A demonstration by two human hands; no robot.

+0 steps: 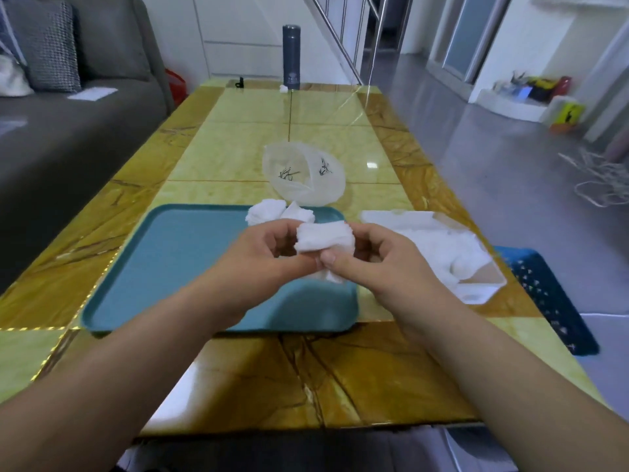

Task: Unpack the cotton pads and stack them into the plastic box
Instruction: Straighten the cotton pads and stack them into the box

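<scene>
Both hands up over the near right part of the teal tray [177, 260], meeting on one bundle of cotton pads [323, 240].

- Your left hand [265, 253]: fingers curled round the bundle's left end, thumb tucked under it.
- Your right hand [367, 257]: fingers wrapped over the right end, thumb pressing in from the front and touching the left thumb. Grip is tight on both sides.
- The bundle sits clear of the tray, held in the air. A bit of white hangs below the thumbs; you cannot tell whether it is a loose pad or part of the bundle.
- A loose pile of pads [272, 214] lies on the tray's far rim, just behind your hands.
- The empty-looking clear plastic bag [303, 175], printed with dark marks, lies crumpled on the table [306, 369] just beyond that pile.
- The clear plastic box [483, 287] stands on the table right of the tray, near your right hand, with white pads [449, 247] heaped unevenly inside.

Surroundings: a dark flask [291, 57] upright at the table's far end; a blue patterned mat [551, 301] beside the table on the right; a grey sofa [68, 137] with a checked cushion [47, 46] on the left.
</scene>
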